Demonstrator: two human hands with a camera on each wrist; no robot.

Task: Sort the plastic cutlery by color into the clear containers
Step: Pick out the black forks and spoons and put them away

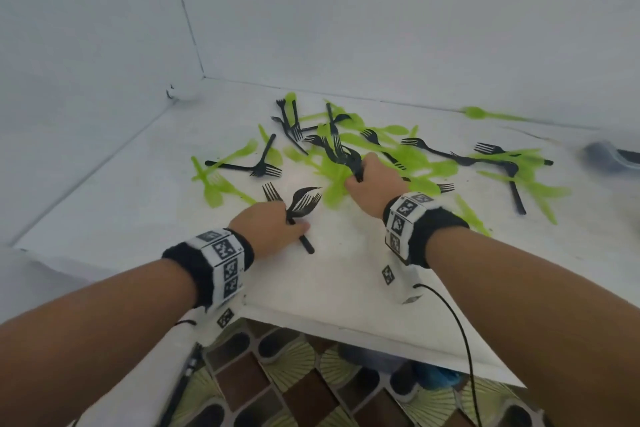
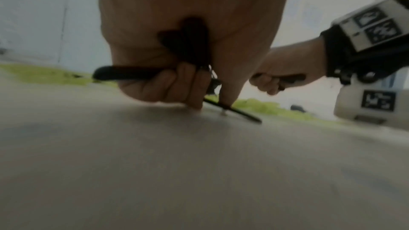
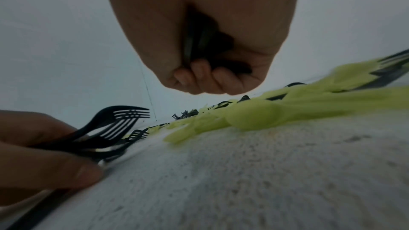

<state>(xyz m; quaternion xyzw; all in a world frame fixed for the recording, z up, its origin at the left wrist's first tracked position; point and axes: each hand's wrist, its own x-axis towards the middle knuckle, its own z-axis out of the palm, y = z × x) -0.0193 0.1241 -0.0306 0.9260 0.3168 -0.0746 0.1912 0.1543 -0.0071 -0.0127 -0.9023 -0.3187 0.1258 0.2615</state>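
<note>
Head: L hand fisted on a bunch of black forks, near-centre of white table. R hand fisted on more black forks at near edge of mixed green/black cutlery pile.
L wrist: fingers curled round black handles.
R wrist: fist closed on dark handles; green spoons just beside.

Cutlery lies scattered on the table, behind both hands.
</note>
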